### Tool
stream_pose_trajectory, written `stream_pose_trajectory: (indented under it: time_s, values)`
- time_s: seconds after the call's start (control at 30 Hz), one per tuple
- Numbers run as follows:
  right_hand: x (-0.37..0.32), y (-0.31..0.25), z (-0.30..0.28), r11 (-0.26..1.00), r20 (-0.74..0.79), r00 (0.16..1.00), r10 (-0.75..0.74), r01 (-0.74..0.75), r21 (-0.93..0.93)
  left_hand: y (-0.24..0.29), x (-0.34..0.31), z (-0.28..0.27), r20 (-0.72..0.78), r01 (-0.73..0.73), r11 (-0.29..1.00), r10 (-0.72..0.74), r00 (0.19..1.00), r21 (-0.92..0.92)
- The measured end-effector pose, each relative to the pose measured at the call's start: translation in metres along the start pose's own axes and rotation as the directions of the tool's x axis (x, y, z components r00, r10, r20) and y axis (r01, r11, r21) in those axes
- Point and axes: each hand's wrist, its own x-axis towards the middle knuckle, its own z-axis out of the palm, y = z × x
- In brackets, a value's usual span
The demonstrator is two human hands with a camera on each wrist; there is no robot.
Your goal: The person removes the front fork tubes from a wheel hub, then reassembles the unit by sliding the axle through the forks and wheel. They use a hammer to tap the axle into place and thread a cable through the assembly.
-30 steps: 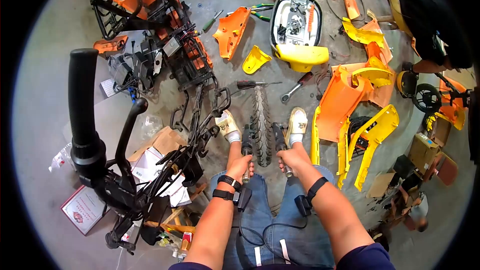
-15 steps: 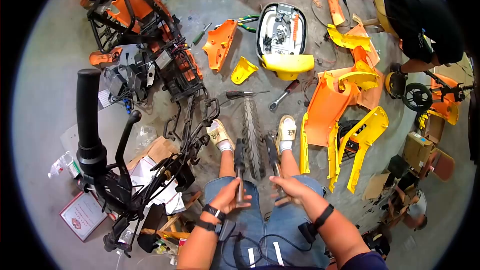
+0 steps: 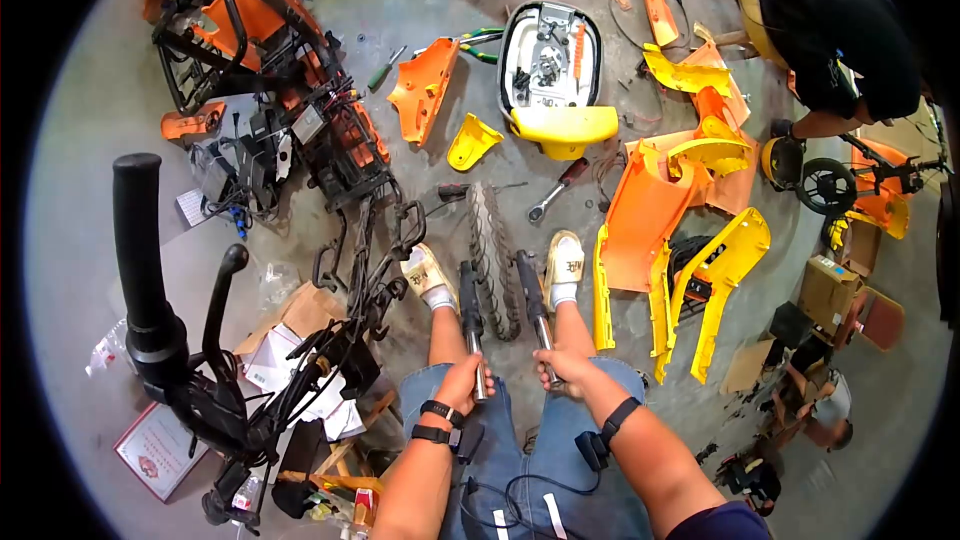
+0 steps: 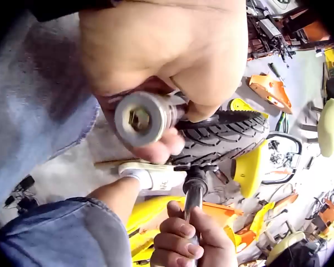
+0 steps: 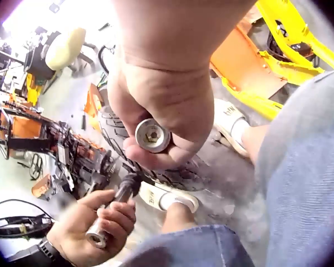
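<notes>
Between the person's feet stands a wheel with a black knobbly tyre (image 3: 488,260), a fork leg on each side. The left hand (image 3: 462,383) grips the bare metal tube of the left fork leg (image 3: 471,315). In the left wrist view, the round tube end (image 4: 139,119) with a recessed centre pokes out of that fist. Fingers of the right hand (image 3: 568,370) curl round the silver tube of the right fork leg (image 3: 530,285). Its hollow end (image 5: 153,135) shows in the right wrist view. The wheel's hub is hidden.
To the left are a handlebar (image 3: 140,250) with cables and a stripped scooter frame (image 3: 330,140). Ahead lie a ratchet wrench (image 3: 557,190), a screwdriver (image 3: 455,192) and a seat shell holding hardware (image 3: 550,50). Orange panels (image 3: 650,210) and yellow trim (image 3: 720,280) lie right; another person (image 3: 840,30) is beyond.
Half a second ago the fingers of both hands were loosened and spread at the tubes; now they curl round them again. The wheel and fork legs appear slightly further left as the head view shifted.
</notes>
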Motion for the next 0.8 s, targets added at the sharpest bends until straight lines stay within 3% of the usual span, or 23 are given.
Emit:
stream_pose_trajectory:
  time_s: [0.1, 0.2, 0.27, 0.3, 0.4, 0.43, 0.53, 0.67, 0.7, 0.8]
  values:
    - [-0.017, -0.028, 0.019, 1.000, -0.068, 0.998, -0.015, 0.017, 0.025, 0.017, 0.008, 0.002, 0.053, -0.032, 0.994, 0.038, 0.998, -0.102]
    - [-0.018, -0.043, 0.031, 0.999, -0.124, 0.991, -0.051, 0.051, 0.002, 0.038, 0.002, 0.009, 0.028, -0.064, 0.997, 0.065, 0.997, -0.030]
    - [-0.018, -0.049, 0.037, 0.955, -0.195, 0.946, -0.258, 0.219, -0.198, 0.051, -0.007, 0.018, -0.011, -0.146, 0.989, 0.146, 0.989, 0.032]
    - [-0.041, -0.061, 0.054, 0.912, -0.321, 0.871, -0.372, 0.279, -0.301, 0.056, -0.009, 0.022, -0.021, -0.153, 0.988, 0.153, 0.988, 0.017]
    - [-0.044, -0.082, 0.062, 0.880, -0.364, 0.846, -0.391, 0.228, -0.416, 0.075, -0.013, 0.029, -0.014, -0.169, 0.986, 0.169, 0.986, 0.005]
    - [-0.036, -0.083, 0.060, 0.921, -0.369, 0.870, -0.327, 0.206, -0.330, 0.080, -0.014, 0.031, -0.038, -0.137, 0.990, 0.137, 0.990, 0.021]
    - [-0.018, -0.081, 0.048, 0.918, -0.317, 0.892, -0.322, 0.211, -0.336, 0.088, -0.019, 0.035, -0.069, -0.094, 0.995, 0.095, 0.993, 0.021]
    - [-0.002, -0.083, 0.048, 0.954, -0.326, 0.903, -0.281, 0.224, -0.201, 0.103, -0.027, 0.039, -0.067, -0.076, 0.997, 0.076, 0.995, -0.006]
    - [-0.024, -0.100, 0.066, 0.949, -0.348, 0.903, -0.252, 0.160, -0.273, 0.107, -0.025, 0.038, -0.083, -0.076, 0.997, 0.076, 0.994, 0.008]
    - [-0.027, -0.111, 0.077, 0.950, -0.375, 0.891, -0.257, 0.161, -0.269, 0.114, -0.018, 0.030, -0.084, -0.074, 0.997, 0.075, 0.994, 0.015]
